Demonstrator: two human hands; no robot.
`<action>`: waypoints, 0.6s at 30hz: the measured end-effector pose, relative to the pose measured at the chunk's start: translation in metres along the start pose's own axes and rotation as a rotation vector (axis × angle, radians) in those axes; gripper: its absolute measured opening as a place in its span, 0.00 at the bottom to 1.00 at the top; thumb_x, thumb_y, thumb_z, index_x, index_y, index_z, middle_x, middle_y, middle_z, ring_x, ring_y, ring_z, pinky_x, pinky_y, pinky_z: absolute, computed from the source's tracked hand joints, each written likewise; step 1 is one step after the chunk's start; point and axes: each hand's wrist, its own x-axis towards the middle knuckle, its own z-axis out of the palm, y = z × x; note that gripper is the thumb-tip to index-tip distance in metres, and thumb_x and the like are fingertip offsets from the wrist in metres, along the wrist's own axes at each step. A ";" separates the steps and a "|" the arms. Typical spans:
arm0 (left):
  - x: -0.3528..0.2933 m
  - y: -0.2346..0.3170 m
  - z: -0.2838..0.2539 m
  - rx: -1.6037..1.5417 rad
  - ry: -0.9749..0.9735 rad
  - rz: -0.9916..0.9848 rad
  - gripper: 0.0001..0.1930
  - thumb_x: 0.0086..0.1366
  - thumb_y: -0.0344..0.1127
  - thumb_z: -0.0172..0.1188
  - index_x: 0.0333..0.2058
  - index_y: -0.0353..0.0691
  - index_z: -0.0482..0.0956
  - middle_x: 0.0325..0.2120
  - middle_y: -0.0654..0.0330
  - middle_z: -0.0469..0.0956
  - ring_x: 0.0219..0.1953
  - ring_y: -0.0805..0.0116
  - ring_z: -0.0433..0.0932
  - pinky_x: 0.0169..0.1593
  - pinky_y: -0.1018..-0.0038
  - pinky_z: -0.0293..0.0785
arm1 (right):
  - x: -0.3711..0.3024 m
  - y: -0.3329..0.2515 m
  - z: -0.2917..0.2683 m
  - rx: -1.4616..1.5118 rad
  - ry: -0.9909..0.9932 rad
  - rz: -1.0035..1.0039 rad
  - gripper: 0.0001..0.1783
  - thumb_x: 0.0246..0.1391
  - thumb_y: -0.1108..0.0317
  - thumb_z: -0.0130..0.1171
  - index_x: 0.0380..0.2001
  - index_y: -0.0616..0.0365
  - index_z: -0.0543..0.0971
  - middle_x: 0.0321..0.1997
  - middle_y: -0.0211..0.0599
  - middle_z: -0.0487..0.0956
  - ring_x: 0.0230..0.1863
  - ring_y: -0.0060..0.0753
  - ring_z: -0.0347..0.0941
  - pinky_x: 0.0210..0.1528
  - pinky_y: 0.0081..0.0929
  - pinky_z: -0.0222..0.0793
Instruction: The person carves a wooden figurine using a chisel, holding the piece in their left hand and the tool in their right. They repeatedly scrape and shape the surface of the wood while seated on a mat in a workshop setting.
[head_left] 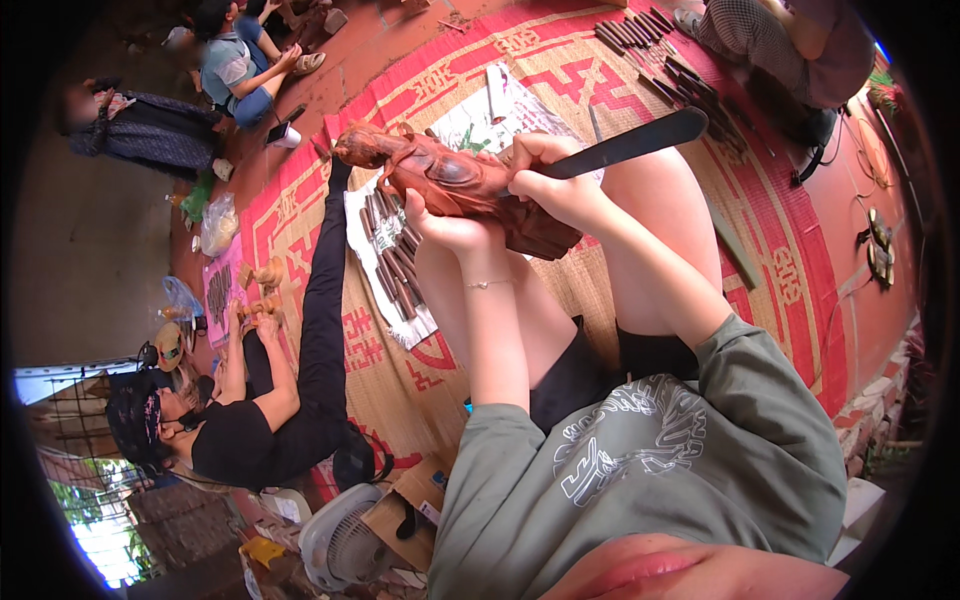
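A reddish-brown carved wooden figurine [450, 178] lies tilted above my knees, its narrow end toward the far left and its broad base nearer me. My left hand [455, 228] grips it from below, with the thumb up along its side. In my right hand [560, 182] is a long, dark, flat tool [640, 145] with a rounded end that points to the far right. The fingers of that hand are closed around the tool's near part, close against the figurine. Whatever tip the tool has at the wood is hidden by my fingers.
Carving tools [395, 255] lie on a white cloth [408, 328] left of my legs. More dark-handled tools [690, 90] rest on the red-patterned mat [800, 270] at the far right. A person in black [250, 435] sits at left, near a fan [345, 540]. Other people sit farther off.
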 end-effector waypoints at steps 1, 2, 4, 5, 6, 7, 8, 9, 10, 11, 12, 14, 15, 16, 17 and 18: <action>0.000 0.001 0.001 -0.004 0.000 0.001 0.37 0.51 0.66 0.44 0.47 0.38 0.67 0.34 0.52 0.70 0.37 0.55 0.72 0.41 0.61 0.71 | 0.000 -0.004 0.002 0.059 -0.002 -0.011 0.04 0.41 0.78 0.52 0.17 0.64 0.69 0.16 0.28 0.71 0.22 0.13 0.65 0.23 0.15 0.61; -0.001 0.003 0.002 -0.008 -0.001 0.001 0.37 0.51 0.66 0.44 0.48 0.38 0.67 0.34 0.52 0.70 0.37 0.55 0.72 0.41 0.61 0.71 | 0.000 -0.006 0.005 0.093 -0.002 -0.011 0.05 0.41 0.78 0.52 0.17 0.63 0.68 0.17 0.28 0.70 0.22 0.13 0.65 0.24 0.15 0.61; -0.002 0.003 -0.003 0.019 -0.089 -0.001 0.37 0.51 0.65 0.46 0.48 0.38 0.66 0.35 0.52 0.70 0.37 0.55 0.71 0.41 0.61 0.70 | 0.001 -0.009 0.010 0.161 0.001 -0.014 0.07 0.42 0.79 0.53 0.16 0.62 0.66 0.18 0.27 0.70 0.22 0.13 0.64 0.27 0.15 0.62; -0.005 0.005 0.001 0.008 -0.077 -0.006 0.36 0.51 0.63 0.47 0.48 0.37 0.65 0.34 0.52 0.69 0.37 0.54 0.70 0.42 0.60 0.70 | 0.001 -0.012 0.012 0.151 -0.016 -0.005 0.07 0.42 0.79 0.53 0.16 0.62 0.66 0.18 0.27 0.70 0.23 0.14 0.64 0.27 0.15 0.62; -0.007 0.006 0.003 -0.002 -0.065 -0.012 0.35 0.51 0.62 0.48 0.48 0.36 0.64 0.34 0.52 0.69 0.37 0.53 0.70 0.42 0.59 0.69 | 0.001 -0.015 0.014 0.142 -0.032 0.004 0.07 0.42 0.79 0.53 0.17 0.62 0.67 0.18 0.27 0.70 0.23 0.14 0.65 0.28 0.15 0.62; -0.007 0.005 0.003 0.003 -0.051 -0.003 0.36 0.51 0.62 0.48 0.48 0.36 0.64 0.34 0.51 0.69 0.37 0.54 0.70 0.42 0.59 0.69 | 0.000 -0.017 0.014 0.132 -0.047 0.011 0.06 0.42 0.79 0.53 0.17 0.62 0.67 0.18 0.27 0.70 0.23 0.14 0.65 0.28 0.15 0.63; -0.006 0.003 0.004 0.008 -0.038 0.006 0.36 0.51 0.62 0.48 0.48 0.36 0.65 0.34 0.51 0.69 0.37 0.54 0.70 0.42 0.60 0.69 | 0.001 -0.011 0.012 0.037 -0.052 -0.060 0.06 0.41 0.78 0.53 0.16 0.63 0.67 0.17 0.28 0.70 0.23 0.14 0.65 0.27 0.15 0.62; -0.006 0.002 0.004 0.013 -0.025 0.015 0.36 0.51 0.62 0.48 0.47 0.36 0.65 0.34 0.51 0.69 0.37 0.54 0.70 0.42 0.60 0.69 | 0.003 0.000 0.008 -0.059 -0.058 -0.130 0.06 0.41 0.78 0.53 0.16 0.64 0.68 0.16 0.28 0.70 0.23 0.13 0.65 0.26 0.15 0.62; -0.005 0.003 0.004 0.003 -0.024 0.007 0.36 0.51 0.62 0.47 0.47 0.36 0.65 0.34 0.51 0.69 0.37 0.55 0.70 0.43 0.60 0.69 | 0.005 0.001 0.007 -0.154 -0.066 -0.199 0.06 0.40 0.77 0.53 0.16 0.65 0.68 0.16 0.28 0.70 0.23 0.12 0.65 0.24 0.15 0.62; -0.005 0.003 0.004 -0.006 -0.023 -0.001 0.36 0.51 0.62 0.47 0.47 0.36 0.65 0.34 0.51 0.69 0.38 0.55 0.70 0.43 0.60 0.69 | 0.002 -0.002 0.003 -0.182 -0.066 -0.136 0.06 0.39 0.77 0.53 0.16 0.64 0.68 0.16 0.29 0.70 0.23 0.14 0.66 0.26 0.16 0.63; -0.005 0.003 0.004 -0.016 -0.021 -0.009 0.36 0.51 0.62 0.47 0.47 0.35 0.65 0.34 0.51 0.69 0.38 0.55 0.70 0.43 0.60 0.69 | 0.000 -0.007 -0.002 -0.209 -0.065 -0.072 0.06 0.39 0.77 0.53 0.16 0.64 0.68 0.17 0.30 0.70 0.23 0.15 0.66 0.29 0.16 0.64; -0.001 0.002 -0.001 0.005 -0.075 0.006 0.36 0.51 0.62 0.47 0.47 0.35 0.65 0.34 0.51 0.69 0.38 0.56 0.70 0.44 0.61 0.69 | -0.001 -0.012 -0.001 -0.134 -0.054 -0.014 0.06 0.38 0.77 0.53 0.15 0.64 0.67 0.17 0.31 0.70 0.23 0.17 0.65 0.30 0.18 0.64; 0.000 0.001 -0.003 0.015 -0.102 0.014 0.36 0.51 0.62 0.47 0.47 0.35 0.65 0.35 0.51 0.69 0.38 0.56 0.70 0.44 0.61 0.69 | -0.001 -0.012 0.003 -0.031 -0.042 -0.016 0.06 0.37 0.77 0.53 0.15 0.64 0.67 0.16 0.31 0.69 0.22 0.17 0.64 0.29 0.19 0.63; -0.001 0.001 -0.003 0.001 -0.089 0.003 0.36 0.51 0.62 0.47 0.47 0.35 0.65 0.35 0.51 0.69 0.38 0.56 0.70 0.44 0.61 0.69 | -0.001 -0.011 0.005 0.069 -0.027 -0.014 0.06 0.36 0.77 0.53 0.14 0.64 0.66 0.15 0.31 0.69 0.21 0.18 0.64 0.28 0.19 0.63; -0.002 0.002 -0.001 -0.013 -0.076 -0.008 0.36 0.51 0.62 0.47 0.47 0.35 0.65 0.35 0.51 0.69 0.38 0.56 0.70 0.44 0.61 0.69 | 0.000 -0.009 0.007 0.022 -0.031 -0.075 0.06 0.37 0.77 0.52 0.14 0.64 0.67 0.15 0.31 0.68 0.20 0.18 0.63 0.26 0.21 0.61; -0.003 0.002 0.001 -0.027 -0.063 -0.020 0.36 0.51 0.62 0.48 0.47 0.35 0.65 0.35 0.51 0.69 0.38 0.56 0.70 0.44 0.60 0.69 | 0.002 -0.006 0.009 -0.026 -0.035 -0.136 0.06 0.37 0.76 0.52 0.14 0.63 0.67 0.14 0.32 0.68 0.19 0.18 0.62 0.23 0.23 0.60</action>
